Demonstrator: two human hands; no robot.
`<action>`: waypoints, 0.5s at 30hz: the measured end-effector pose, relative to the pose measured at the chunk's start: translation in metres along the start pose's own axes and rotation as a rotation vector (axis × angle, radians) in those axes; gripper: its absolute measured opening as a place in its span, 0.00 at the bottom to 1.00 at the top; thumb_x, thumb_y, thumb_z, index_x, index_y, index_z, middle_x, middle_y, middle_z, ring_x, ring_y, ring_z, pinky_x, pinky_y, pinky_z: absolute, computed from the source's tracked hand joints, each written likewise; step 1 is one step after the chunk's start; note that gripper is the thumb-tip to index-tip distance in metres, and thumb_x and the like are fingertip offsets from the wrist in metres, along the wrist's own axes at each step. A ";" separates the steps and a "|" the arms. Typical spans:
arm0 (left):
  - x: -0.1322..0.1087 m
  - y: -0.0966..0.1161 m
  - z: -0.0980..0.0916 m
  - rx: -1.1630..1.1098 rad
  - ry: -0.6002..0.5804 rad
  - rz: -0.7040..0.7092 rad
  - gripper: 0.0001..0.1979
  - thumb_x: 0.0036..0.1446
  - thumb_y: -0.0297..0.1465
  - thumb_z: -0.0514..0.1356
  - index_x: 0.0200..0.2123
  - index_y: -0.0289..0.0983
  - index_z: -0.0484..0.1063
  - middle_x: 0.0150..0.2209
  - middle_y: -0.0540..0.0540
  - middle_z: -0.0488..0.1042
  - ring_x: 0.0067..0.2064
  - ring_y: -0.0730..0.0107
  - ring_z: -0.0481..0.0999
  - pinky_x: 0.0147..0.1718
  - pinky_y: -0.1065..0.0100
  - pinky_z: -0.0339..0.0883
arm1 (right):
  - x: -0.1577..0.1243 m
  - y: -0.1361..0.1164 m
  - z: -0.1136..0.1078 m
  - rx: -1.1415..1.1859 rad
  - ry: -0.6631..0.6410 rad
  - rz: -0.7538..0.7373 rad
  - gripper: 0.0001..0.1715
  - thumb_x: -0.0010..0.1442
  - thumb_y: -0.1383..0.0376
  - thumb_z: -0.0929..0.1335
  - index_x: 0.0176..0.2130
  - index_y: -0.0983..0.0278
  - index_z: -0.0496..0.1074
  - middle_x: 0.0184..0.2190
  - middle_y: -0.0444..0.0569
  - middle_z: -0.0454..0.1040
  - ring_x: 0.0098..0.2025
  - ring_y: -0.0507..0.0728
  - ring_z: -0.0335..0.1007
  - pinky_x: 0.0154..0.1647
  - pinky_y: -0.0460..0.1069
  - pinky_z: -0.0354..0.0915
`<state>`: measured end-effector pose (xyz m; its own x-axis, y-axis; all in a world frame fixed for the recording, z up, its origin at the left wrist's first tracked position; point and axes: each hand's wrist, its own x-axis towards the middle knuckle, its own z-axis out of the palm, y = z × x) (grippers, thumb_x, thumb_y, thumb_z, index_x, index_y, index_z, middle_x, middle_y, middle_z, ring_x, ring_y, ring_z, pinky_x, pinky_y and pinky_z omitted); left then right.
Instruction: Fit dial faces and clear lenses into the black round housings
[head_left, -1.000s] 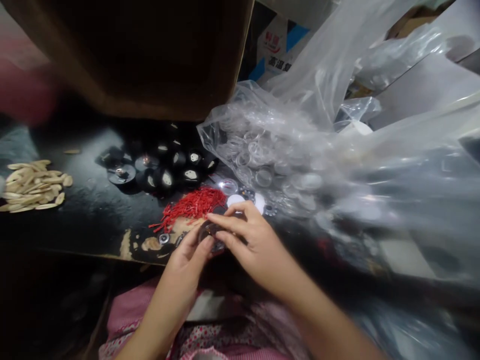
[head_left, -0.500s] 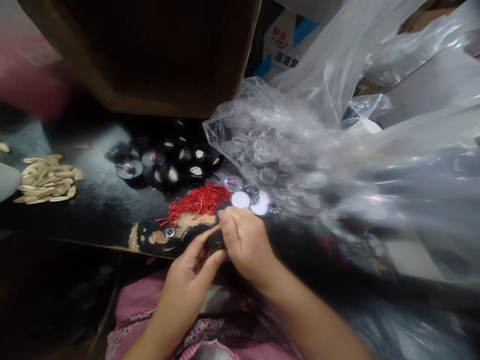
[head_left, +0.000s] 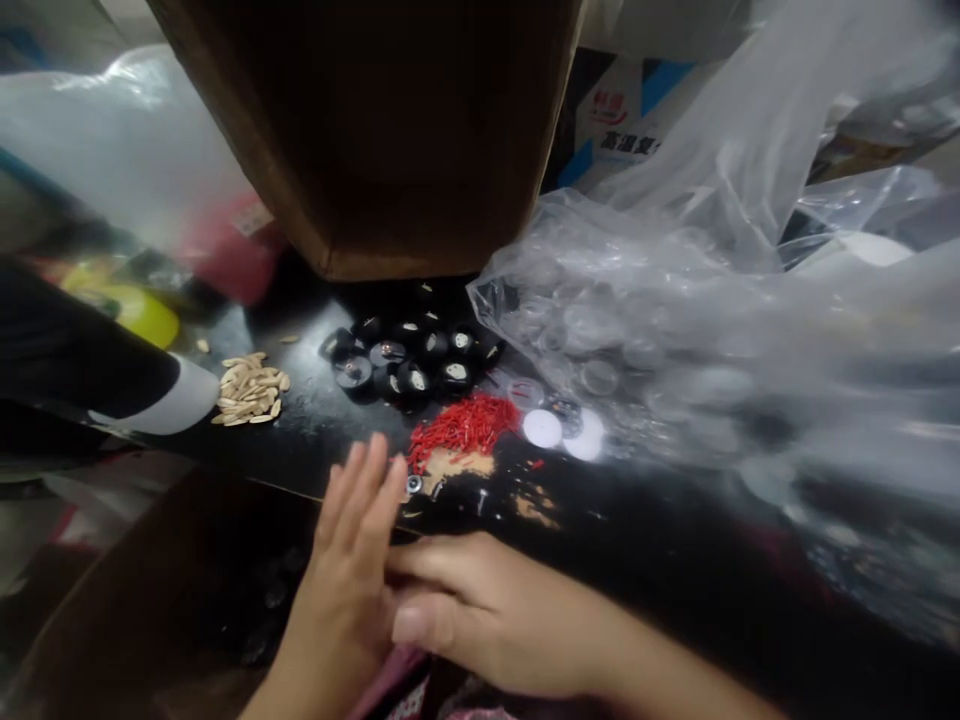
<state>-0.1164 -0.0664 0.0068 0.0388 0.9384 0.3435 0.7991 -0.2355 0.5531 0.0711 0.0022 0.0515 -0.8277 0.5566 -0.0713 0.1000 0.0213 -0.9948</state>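
Note:
My left hand (head_left: 349,570) is raised at the table's front edge, its fingers stretched out and pointing up. Against its palm rests my right hand (head_left: 487,610), with the fingers curled and the thumb laid along them. The fingertips of the right hand are partly hidden, and whatever they may hold does not show. Just beyond the hands lies a heap of small red pieces (head_left: 469,425). A small round metal part (head_left: 413,484) sits beside the heap. Black round parts (head_left: 412,380), several with pale tops, stand in a cluster behind.
A cardboard box (head_left: 330,262) opens at the back. On the right a clear plastic bag (head_left: 637,300) spills clear round pieces. White discs (head_left: 542,429) lie near it. Sunflower seeds (head_left: 251,390) are piled at left, beside a black cylinder (head_left: 82,340) with a white rim.
The hands came down towards me. My left fingers straightened out from around a dark round part, which no longer shows. The view swung left, bringing in the black cylinder.

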 end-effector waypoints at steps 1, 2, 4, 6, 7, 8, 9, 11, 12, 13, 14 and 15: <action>0.017 -0.007 0.003 0.017 0.017 0.014 0.45 0.54 0.37 0.63 0.69 0.50 0.43 0.72 0.46 0.44 0.70 0.46 0.46 0.66 0.47 0.40 | -0.003 -0.001 -0.002 0.014 0.012 0.019 0.22 0.66 0.55 0.64 0.55 0.61 0.72 0.51 0.51 0.78 0.49 0.56 0.75 0.51 0.50 0.69; 0.033 -0.017 0.004 0.045 0.025 -0.027 0.44 0.53 0.40 0.64 0.69 0.45 0.48 0.71 0.41 0.47 0.69 0.44 0.49 0.65 0.48 0.43 | -0.008 0.000 -0.006 0.019 0.058 0.047 0.22 0.66 0.55 0.64 0.55 0.60 0.73 0.51 0.50 0.78 0.49 0.56 0.75 0.52 0.51 0.68; 0.064 -0.045 0.001 0.121 0.073 -0.172 0.34 0.56 0.44 0.61 0.63 0.38 0.60 0.66 0.37 0.60 0.66 0.46 0.60 0.63 0.51 0.52 | -0.016 0.002 -0.013 0.010 0.178 0.105 0.20 0.67 0.55 0.63 0.54 0.59 0.74 0.49 0.48 0.79 0.50 0.56 0.76 0.54 0.53 0.68; 0.090 -0.070 -0.003 0.181 0.130 -0.231 0.26 0.61 0.42 0.54 0.58 0.34 0.66 0.61 0.35 0.68 0.63 0.48 0.64 0.62 0.50 0.52 | -0.021 0.005 -0.015 -0.024 0.207 0.136 0.18 0.67 0.58 0.64 0.51 0.59 0.76 0.47 0.47 0.80 0.48 0.56 0.77 0.53 0.52 0.69; 0.100 -0.079 -0.002 0.196 0.122 -0.235 0.23 0.62 0.41 0.54 0.56 0.35 0.69 0.59 0.36 0.70 0.62 0.49 0.65 0.62 0.51 0.53 | -0.021 0.006 -0.015 -0.057 0.196 0.140 0.16 0.65 0.60 0.65 0.50 0.59 0.77 0.46 0.47 0.80 0.48 0.55 0.77 0.53 0.51 0.69; 0.108 -0.084 -0.001 0.205 0.105 -0.230 0.21 0.62 0.40 0.54 0.54 0.37 0.71 0.58 0.37 0.71 0.62 0.50 0.66 0.62 0.51 0.52 | -0.021 0.006 -0.013 -0.089 0.174 0.141 0.15 0.64 0.61 0.67 0.49 0.59 0.77 0.46 0.47 0.81 0.47 0.55 0.77 0.52 0.50 0.69; 0.113 -0.086 0.001 0.210 0.084 -0.230 0.19 0.61 0.39 0.54 0.51 0.38 0.72 0.57 0.39 0.72 0.62 0.50 0.66 0.62 0.51 0.52 | -0.020 0.006 -0.012 -0.115 0.152 0.142 0.15 0.63 0.63 0.67 0.49 0.59 0.77 0.46 0.47 0.81 0.47 0.55 0.77 0.51 0.50 0.70; 0.116 -0.083 0.005 0.212 0.059 -0.252 0.16 0.60 0.40 0.55 0.47 0.40 0.73 0.55 0.42 0.73 0.62 0.48 0.66 0.62 0.49 0.52 | -0.019 0.006 -0.014 -0.152 0.128 0.144 0.14 0.63 0.63 0.68 0.48 0.61 0.77 0.46 0.48 0.81 0.47 0.55 0.78 0.49 0.49 0.70; 0.114 -0.079 0.005 0.210 0.066 -0.274 0.16 0.60 0.41 0.56 0.46 0.39 0.73 0.55 0.43 0.74 0.62 0.46 0.65 0.61 0.47 0.52 | -0.020 0.006 -0.017 -0.170 0.134 0.142 0.14 0.63 0.63 0.68 0.48 0.61 0.77 0.46 0.48 0.81 0.47 0.55 0.77 0.50 0.48 0.70; 0.111 -0.075 0.004 0.209 0.070 -0.295 0.16 0.59 0.41 0.56 0.45 0.38 0.72 0.54 0.43 0.73 0.62 0.43 0.65 0.61 0.44 0.52 | -0.021 0.007 -0.023 -0.196 0.157 0.138 0.14 0.63 0.63 0.68 0.48 0.62 0.77 0.46 0.48 0.81 0.47 0.54 0.77 0.50 0.48 0.69; 0.106 -0.071 0.002 0.203 0.070 -0.322 0.16 0.59 0.42 0.56 0.44 0.38 0.72 0.54 0.43 0.73 0.62 0.41 0.64 0.61 0.43 0.52 | -0.023 0.009 -0.030 -0.238 0.199 0.138 0.14 0.64 0.63 0.67 0.47 0.62 0.77 0.45 0.48 0.81 0.47 0.54 0.77 0.50 0.48 0.69; 0.100 -0.066 -0.002 0.158 0.062 -0.353 0.17 0.58 0.43 0.57 0.44 0.38 0.72 0.55 0.44 0.72 0.63 0.38 0.62 0.61 0.41 0.51 | -0.024 0.012 -0.039 -0.300 0.265 0.146 0.13 0.64 0.63 0.67 0.47 0.62 0.77 0.45 0.48 0.81 0.47 0.54 0.77 0.51 0.49 0.68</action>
<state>-0.1666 0.0425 0.0055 -0.2873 0.9365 0.2009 0.8395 0.1452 0.5237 0.1138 0.0209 0.0445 -0.6265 0.7649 -0.1498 0.3946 0.1455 -0.9073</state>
